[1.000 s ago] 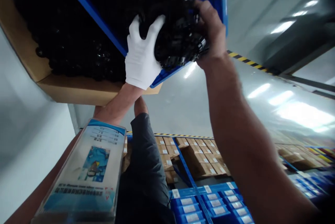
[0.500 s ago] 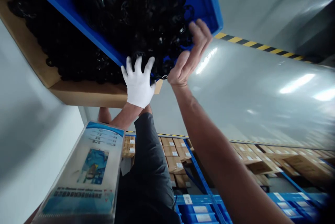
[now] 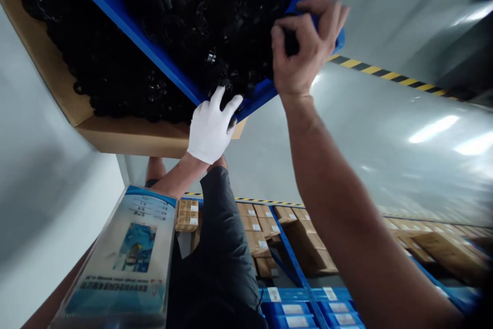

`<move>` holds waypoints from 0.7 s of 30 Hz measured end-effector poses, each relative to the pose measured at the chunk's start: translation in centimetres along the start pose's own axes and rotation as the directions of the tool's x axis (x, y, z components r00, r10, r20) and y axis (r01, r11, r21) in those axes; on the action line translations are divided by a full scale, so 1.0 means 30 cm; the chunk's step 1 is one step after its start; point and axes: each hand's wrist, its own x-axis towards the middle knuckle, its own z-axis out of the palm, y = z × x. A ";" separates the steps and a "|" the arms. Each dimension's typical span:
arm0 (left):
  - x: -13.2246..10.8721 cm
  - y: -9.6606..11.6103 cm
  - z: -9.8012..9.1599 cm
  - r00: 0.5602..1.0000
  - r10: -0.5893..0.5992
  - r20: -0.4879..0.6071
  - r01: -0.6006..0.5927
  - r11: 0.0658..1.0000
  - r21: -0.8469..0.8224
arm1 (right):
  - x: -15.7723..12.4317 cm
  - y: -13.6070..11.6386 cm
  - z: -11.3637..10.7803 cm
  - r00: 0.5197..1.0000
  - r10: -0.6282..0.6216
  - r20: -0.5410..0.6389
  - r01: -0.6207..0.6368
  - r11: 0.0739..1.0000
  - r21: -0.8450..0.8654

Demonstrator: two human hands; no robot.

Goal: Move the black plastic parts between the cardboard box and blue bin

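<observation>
The bare right hand (image 3: 304,49) has its grip closed on a small black part (image 3: 291,41), which is pinched between the thumb and the bent fingers (image 3: 325,13); only a little of this part shows between them, so its shape cannot be told. The hand is at the right end of a blue bin (image 3: 154,54), over the bin's rim, and the part it holds is just beside the heap of black parts (image 3: 200,16) that fills the bin. The left hand (image 3: 211,129), in a white glove, is lower and to the left. Its fingers are spread apart and lie over the near rim of the bin, with the fingertips touching the black parts at the edge; it clamps nothing that can be seen. The 2 hands are near each other but apart. Directly beside the blue bin, on its left, stands a cardboard box (image 3: 127,136), also full of black parts, and the bin's side touches it. Under the left forearm there is a dark sleeve (image 3: 221,247). At the bottom left a clear plastic case with a printed blue card (image 3: 123,262) is in view. Further away are blue shelf racks with many cardboard cartons (image 3: 265,236) and blue drawers with white labels (image 3: 308,308). A yellow and black striped line (image 3: 385,75) runs on the grey floor.
</observation>
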 end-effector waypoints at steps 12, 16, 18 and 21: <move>-0.022 -0.133 -0.084 0.995 -0.079 -0.065 0.054 0.943 -0.328 | -0.724 -0.292 0.062 0.877 0.167 0.450 -0.328 0.893 0.308; -0.195 -0.424 0.042 0.858 -0.512 -0.021 0.489 0.830 -0.267 | -0.766 -0.235 0.319 0.764 0.257 0.591 -0.504 0.811 0.299; -0.234 -0.589 0.078 0.742 -0.670 -0.007 0.660 0.733 -0.165 | -0.686 -0.168 0.430 0.742 0.350 0.571 -0.569 0.780 0.261; -0.159 -0.790 0.030 0.730 -0.680 -0.066 0.678 0.733 -0.056 | -0.507 -0.058 0.513 0.780 0.391 0.489 -0.556 0.791 0.255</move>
